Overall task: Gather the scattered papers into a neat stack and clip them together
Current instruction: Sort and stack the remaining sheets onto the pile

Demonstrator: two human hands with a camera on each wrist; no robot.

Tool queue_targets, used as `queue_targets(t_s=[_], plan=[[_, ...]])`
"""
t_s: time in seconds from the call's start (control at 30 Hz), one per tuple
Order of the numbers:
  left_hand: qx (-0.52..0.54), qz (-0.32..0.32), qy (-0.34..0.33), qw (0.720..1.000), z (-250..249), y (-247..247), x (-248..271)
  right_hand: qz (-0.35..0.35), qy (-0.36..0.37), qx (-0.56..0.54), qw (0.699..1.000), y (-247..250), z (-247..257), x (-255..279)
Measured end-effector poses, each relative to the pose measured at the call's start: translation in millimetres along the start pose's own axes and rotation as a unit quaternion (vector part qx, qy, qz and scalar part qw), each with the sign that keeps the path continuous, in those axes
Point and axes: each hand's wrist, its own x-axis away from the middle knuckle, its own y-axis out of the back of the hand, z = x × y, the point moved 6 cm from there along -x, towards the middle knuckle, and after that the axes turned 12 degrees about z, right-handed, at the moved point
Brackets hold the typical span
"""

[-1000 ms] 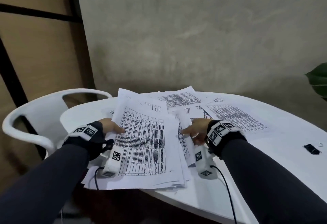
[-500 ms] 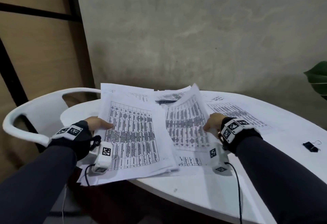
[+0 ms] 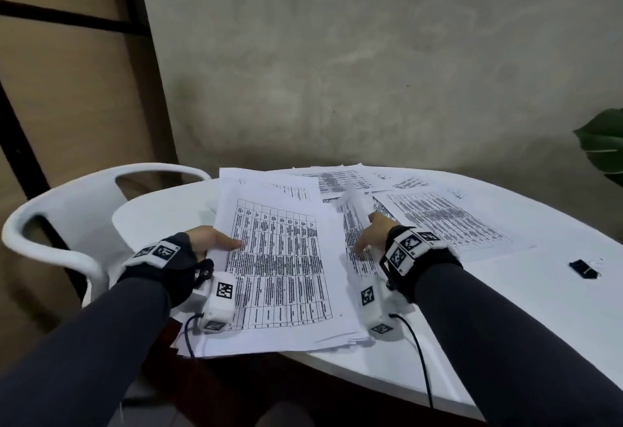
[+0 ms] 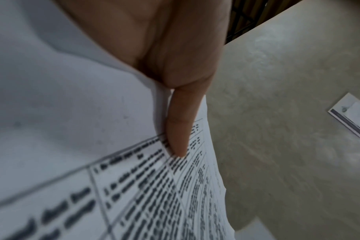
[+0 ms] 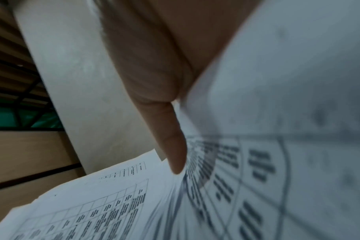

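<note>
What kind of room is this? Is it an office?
Maybe a simple office or work corner. Printed papers cover a white table, a white plastic chair stands beside it, and a black binder clip waits nearby.

The head camera looks forward and down from above the near rim of the round white desk [image 3: 505, 342], both dark-sleeved forearms reaching toward 12 o'clock. Each wrist camera sits very close under its palm, facing along the thumb. All three views share the white printed sheets with black tables [image 3: 286, 268] [image 4: 154, 203] [image 5: 113, 211].
</note>
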Motion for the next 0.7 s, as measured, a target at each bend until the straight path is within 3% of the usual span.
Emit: queue_targets(t_s=[0.17, 0.3, 0.4, 0.47, 0.57, 0.63, 0.7], plan=[[-0.011, -0.036, 0.011, 0.999, 7.9, 11.5, 1.0, -0.007, -0.030, 0.032, 0.999, 10.8, -23.0, 4.0], [0.004, -0.069, -0.001, 0.998, 0.4, 33.3, 15.1, -0.049, -0.044, 0.019, 0.998, 55.0, -40.7, 14.4], [0.001, -0.092, -0.002, 0.996, 0.1, 46.6, 8.8, -0.055, -0.007, 0.016, 0.998, 86.5, -44.8, 12.0], [0.000, -0.103, -0.007, 0.995, 1.0, 49.2, -4.0, -0.045, 0.056, -0.057, 0.996, 99.2, -40.3, 10.7], [0.024, -0.055, -0.004, 0.998, -21.7, 14.0, 13.7, -0.078, 0.099, -0.122, 0.985, 118.9, -32.7, 23.2], [-0.019, -0.060, 0.020, 0.998, -30.7, -3.1, 16.5, -0.085, 0.085, -0.088, 0.989, 128.9, -32.7, 25.0], [-0.046, -0.085, 0.034, 0.995, -34.5, -11.3, 16.0, -0.103, 0.025, 0.042, 0.993, 138.4, -37.0, 22.9]])
